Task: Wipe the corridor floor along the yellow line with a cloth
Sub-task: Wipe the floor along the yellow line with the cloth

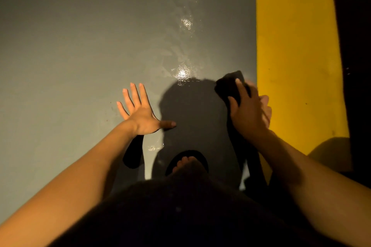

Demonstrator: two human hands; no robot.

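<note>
Bare foot [185,163] in dark sandal [198,156], wet glare patch [182,73] ahead.

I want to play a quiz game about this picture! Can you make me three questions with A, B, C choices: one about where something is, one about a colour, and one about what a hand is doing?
1. Where is the cloth?
A. On the grey floor just left of the stripe
B. Far out on the stripe
C. Beside the left hand

2. What colour is the stripe?
A. White
B. Yellow
C. Red

3. What is the left hand doing?
A. Gripping a cloth
B. Making a fist
C. Spread flat with straight fingers

Answers:
1 A, the dark cloth lies under the right hand, beside the stripe's edge.
2 B, the band is plainly yellow.
3 C, its fingers are fanned out and hold nothing.
</note>
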